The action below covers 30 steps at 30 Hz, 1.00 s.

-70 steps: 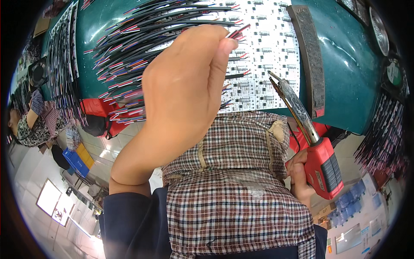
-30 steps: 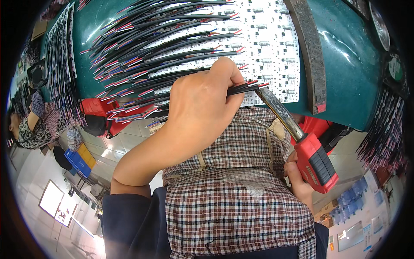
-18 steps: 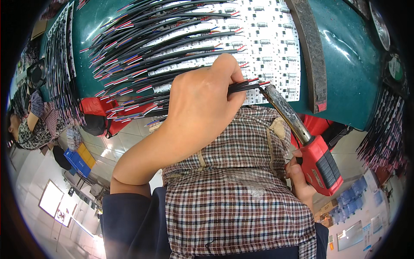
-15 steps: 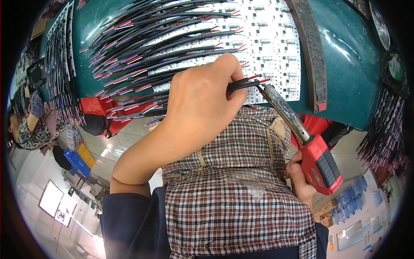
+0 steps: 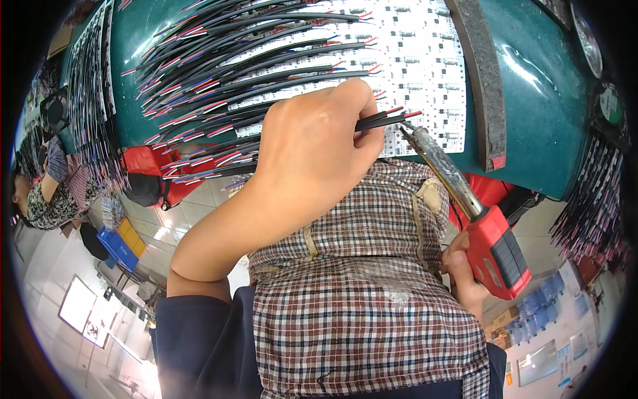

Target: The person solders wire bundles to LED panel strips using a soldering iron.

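Note:
My left hand (image 5: 316,149) is closed around a black cable (image 5: 382,121) whose red and bare wire ends stick out to the right. My right hand (image 5: 465,272) grips the red handle of a soldering iron (image 5: 478,213). Its metal barrel slants up and left, and its tip (image 5: 405,128) touches the cable's wire ends. Under them lies a white panel of small circuit boards (image 5: 425,66) on a green worktop (image 5: 538,100).
Many black cables with red and blue wire ends (image 5: 232,60) fan across the worktop's left part. A dark bar (image 5: 482,73) lies right of the white panel. More wire bundles hang at far left (image 5: 86,100) and far right (image 5: 591,213). Another person (image 5: 46,193) sits at left.
My left hand came down from the cable fan with one black cable and held it over the white panel. The soldering iron's tip moved up to the cable's wire ends.

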Motion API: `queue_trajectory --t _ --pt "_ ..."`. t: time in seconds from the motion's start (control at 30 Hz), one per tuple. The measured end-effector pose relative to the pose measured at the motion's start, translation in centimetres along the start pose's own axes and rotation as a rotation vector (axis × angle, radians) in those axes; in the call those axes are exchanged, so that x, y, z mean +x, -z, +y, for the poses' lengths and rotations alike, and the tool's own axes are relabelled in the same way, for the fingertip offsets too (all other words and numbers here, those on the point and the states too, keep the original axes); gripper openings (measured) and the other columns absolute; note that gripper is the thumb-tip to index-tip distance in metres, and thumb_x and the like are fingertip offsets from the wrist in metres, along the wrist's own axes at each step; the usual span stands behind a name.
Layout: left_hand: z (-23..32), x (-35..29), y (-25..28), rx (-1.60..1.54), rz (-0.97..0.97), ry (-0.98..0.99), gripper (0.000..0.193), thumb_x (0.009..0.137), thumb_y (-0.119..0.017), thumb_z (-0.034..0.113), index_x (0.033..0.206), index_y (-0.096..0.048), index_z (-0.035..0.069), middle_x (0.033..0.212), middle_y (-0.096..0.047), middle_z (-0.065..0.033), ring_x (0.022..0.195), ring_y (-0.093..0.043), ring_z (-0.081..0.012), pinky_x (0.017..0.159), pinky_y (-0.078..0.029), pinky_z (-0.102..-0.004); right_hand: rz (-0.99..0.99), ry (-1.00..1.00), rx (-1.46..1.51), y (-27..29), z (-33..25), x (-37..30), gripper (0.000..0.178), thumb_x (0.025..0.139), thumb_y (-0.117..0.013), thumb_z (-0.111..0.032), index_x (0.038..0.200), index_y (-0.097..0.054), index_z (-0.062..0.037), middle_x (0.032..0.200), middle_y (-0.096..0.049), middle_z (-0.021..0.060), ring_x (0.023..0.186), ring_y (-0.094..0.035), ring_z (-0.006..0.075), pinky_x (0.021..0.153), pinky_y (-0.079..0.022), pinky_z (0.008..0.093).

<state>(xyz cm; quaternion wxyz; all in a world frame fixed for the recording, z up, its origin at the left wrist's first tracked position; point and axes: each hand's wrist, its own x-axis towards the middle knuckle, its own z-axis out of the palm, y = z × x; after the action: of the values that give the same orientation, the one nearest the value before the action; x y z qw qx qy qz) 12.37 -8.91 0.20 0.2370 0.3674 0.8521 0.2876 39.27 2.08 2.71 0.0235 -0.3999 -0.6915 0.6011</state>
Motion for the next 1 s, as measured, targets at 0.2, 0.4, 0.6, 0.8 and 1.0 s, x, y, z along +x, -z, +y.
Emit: queue_trajectory --t 0.2,0.4,0.6,0.8,1.0 --pt "-0.1 0.1 0.1 0.016 -0.008 -0.006 0.013 0.081 -0.076 0.012 0.083 -0.065 0.005 0.066 -0.067 -0.0055 0.057 -0.065 -0.0150 0.055 -0.050 -0.0265 0.019 -0.109 0.047 -0.2 -0.4 -0.5 0.018 0.088 -0.068 -0.011 0.091 -0.057 0.0028 0.072 -0.055 0.0084 0.060 -0.052 0.0144 0.055 -0.042 0.0277" --pt "-0.1 0.3 0.4 0.019 0.002 -0.028 0.016 0.080 -0.076 0.015 0.080 -0.064 0.004 0.065 -0.065 -0.0060 0.054 -0.063 -0.0180 0.053 -0.047 -0.0289 -0.083 -0.017 0.016 0.4 0.5 -0.2 0.017 0.087 -0.067 -0.008 0.093 -0.056 0.0032 0.073 -0.056 0.0089 0.060 -0.052 0.0142 0.055 -0.042 0.0273" --pt "-0.2 0.3 0.0 0.049 0.019 -0.060 0.016 0.080 -0.076 0.016 0.079 -0.065 0.004 0.065 -0.065 -0.0060 0.055 -0.064 -0.0187 0.054 -0.047 -0.0294 -0.030 -0.041 0.052 -0.4 -0.4 0.0 0.013 0.087 -0.065 -0.005 0.093 -0.056 0.0018 0.071 -0.054 0.0092 0.060 -0.050 0.0145 0.054 -0.041 0.0271" --pt "0.0 0.3 0.1 0.086 0.009 -0.031 0.015 0.080 -0.075 0.015 0.078 -0.064 0.005 0.063 -0.064 -0.0052 0.055 -0.064 -0.0183 0.054 -0.048 -0.0297 -0.013 -0.001 0.050 0.3 0.7 -0.6 0.014 0.088 -0.065 -0.006 0.092 -0.053 -0.0002 0.073 -0.053 0.0084 0.059 -0.049 0.0150 0.054 -0.042 0.0285" --pt "-0.1 0.2 0.1 0.116 -0.005 -0.021 0.015 0.079 -0.075 0.015 0.080 -0.063 0.005 0.064 -0.065 -0.0047 0.056 -0.065 -0.0180 0.053 -0.047 -0.0297 0.015 -0.065 0.088 0.0 -0.2 -0.2 0.020 0.088 -0.067 -0.014 0.088 -0.051 -0.0020 0.072 -0.052 0.0083 0.057 -0.048 0.0147 0.053 -0.042 0.0290"
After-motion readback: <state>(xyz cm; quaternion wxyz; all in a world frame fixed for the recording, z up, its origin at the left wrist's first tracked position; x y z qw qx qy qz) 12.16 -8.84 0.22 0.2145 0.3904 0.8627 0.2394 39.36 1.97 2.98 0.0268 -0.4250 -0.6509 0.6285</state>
